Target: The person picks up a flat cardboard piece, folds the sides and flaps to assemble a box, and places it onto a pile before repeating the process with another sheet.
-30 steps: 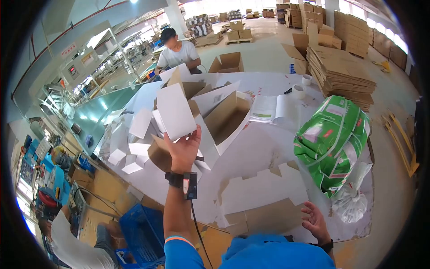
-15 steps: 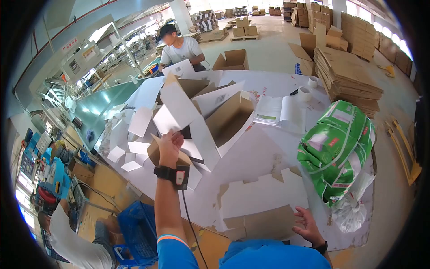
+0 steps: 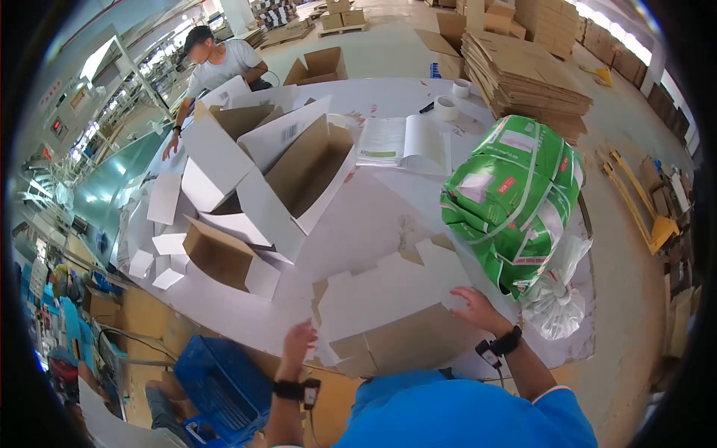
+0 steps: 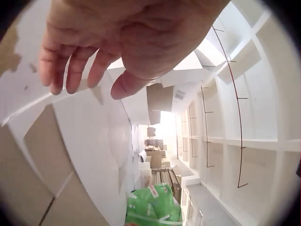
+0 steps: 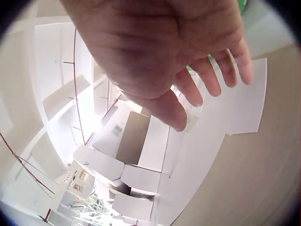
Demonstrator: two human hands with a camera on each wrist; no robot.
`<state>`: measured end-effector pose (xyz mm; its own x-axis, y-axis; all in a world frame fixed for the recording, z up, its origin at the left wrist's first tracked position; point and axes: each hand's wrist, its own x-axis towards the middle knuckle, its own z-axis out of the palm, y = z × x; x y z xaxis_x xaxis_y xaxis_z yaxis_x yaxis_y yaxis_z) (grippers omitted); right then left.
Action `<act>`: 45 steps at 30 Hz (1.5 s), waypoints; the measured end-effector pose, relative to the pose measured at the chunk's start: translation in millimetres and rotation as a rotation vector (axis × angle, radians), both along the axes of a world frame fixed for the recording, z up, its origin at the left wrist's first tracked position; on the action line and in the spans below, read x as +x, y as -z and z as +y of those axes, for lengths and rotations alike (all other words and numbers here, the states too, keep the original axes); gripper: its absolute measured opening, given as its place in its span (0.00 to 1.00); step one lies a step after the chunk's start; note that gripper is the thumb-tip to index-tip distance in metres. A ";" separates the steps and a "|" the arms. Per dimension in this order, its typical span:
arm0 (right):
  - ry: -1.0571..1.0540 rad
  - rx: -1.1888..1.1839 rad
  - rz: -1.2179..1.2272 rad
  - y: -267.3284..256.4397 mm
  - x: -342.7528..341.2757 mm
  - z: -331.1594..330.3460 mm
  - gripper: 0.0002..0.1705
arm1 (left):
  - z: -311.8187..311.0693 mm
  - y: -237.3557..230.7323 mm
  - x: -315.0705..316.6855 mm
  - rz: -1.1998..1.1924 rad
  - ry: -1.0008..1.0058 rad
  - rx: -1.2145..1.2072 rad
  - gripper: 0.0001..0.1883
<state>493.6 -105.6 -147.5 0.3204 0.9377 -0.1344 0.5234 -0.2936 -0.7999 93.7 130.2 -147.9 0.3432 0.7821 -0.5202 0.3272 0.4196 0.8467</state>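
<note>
A flat, die-cut cardboard sheet (image 3: 388,295), white with a brown folded flap, lies on the table right in front of me. My left hand (image 3: 299,342) hovers at its left edge, fingers loosely bent and holding nothing. At the sheet's right edge is my right hand (image 3: 479,310), fingers spread, its fingertips close over the cardboard. In the left wrist view the left hand (image 4: 127,42) shows an empty palm, and the right wrist view shows the right hand (image 5: 188,61) likewise. Several folded white cartons (image 3: 254,201) with brown insides are heaped at the table's left.
A green strapped bundle (image 3: 515,201) and a clear plastic bag (image 3: 556,302) stand at the right. Behind lie an open booklet (image 3: 388,142) and tape rolls (image 3: 447,108). A blue crate (image 3: 220,381) sits on the floor at left. Another person (image 3: 224,63) is at the far side.
My left hand has come back from the cartons at left, leaving a small carton there, to the flat sheet. My right hand has moved forward to the sheet's right edge. The head view has shifted.
</note>
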 end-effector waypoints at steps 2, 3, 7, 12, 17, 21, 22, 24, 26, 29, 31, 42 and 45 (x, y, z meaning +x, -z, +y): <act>-0.024 0.059 -0.235 12.3 4.4 20.2 0.34 | -37.3 7.7 2.4 -0.008 0.000 0.005 0.21; -0.018 0.051 -0.344 16.0 5.7 31.8 0.35 | -50.1 15.5 2.7 0.025 0.015 0.045 0.24; 0.016 0.020 -0.613 37.0 7.2 69.5 0.42 | -91.6 35.7 9.3 0.237 0.160 0.560 0.28; 0.020 -0.014 -0.576 52.6 33.8 109.9 0.51 | -102.7 77.4 22.9 0.319 0.149 0.772 0.32; 0.159 0.023 -0.627 46.9 32.4 112.9 0.40 | -100.8 58.1 28.1 0.324 0.115 0.780 0.33; 0.042 -0.068 -0.305 61.7 70.2 117.5 0.19 | -89.5 78.0 3.8 0.230 -0.113 0.562 0.37; -0.008 -0.126 -0.211 59.9 74.2 112.8 0.15 | -87.5 72.6 -4.0 0.140 -0.198 0.435 0.40; -0.007 0.025 -0.061 -10.8 41.5 89.0 0.13 | -84.8 58.8 -22.2 0.033 -0.274 0.269 0.44; -0.045 0.234 -0.073 -79.1 5.1 70.1 0.11 | -72.0 34.1 -36.7 -0.007 -0.241 0.197 0.48; -0.166 0.552 -0.250 -141.3 -30.3 57.2 0.09 | -48.4 14.8 -47.7 -0.181 -0.126 0.258 0.42; -0.245 0.631 -0.238 -166.1 -42.2 50.4 0.08 | -38.6 -6.0 -50.1 -0.329 -0.064 0.224 0.36; -0.042 0.889 0.372 -178.4 -49.7 33.1 0.08 | -76.8 -127.0 -33.2 -0.923 0.145 0.007 0.55; -0.077 0.914 0.470 -180.3 -56.7 32.1 0.12 | -80.1 -131.7 -18.5 -0.971 0.175 -0.030 0.64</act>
<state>436.8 -73.4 32.8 0.3542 0.7606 0.5441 0.0921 0.5507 -0.8296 75.2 50.1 -16.2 0.7414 0.6704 0.0301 -0.4450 0.4575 0.7698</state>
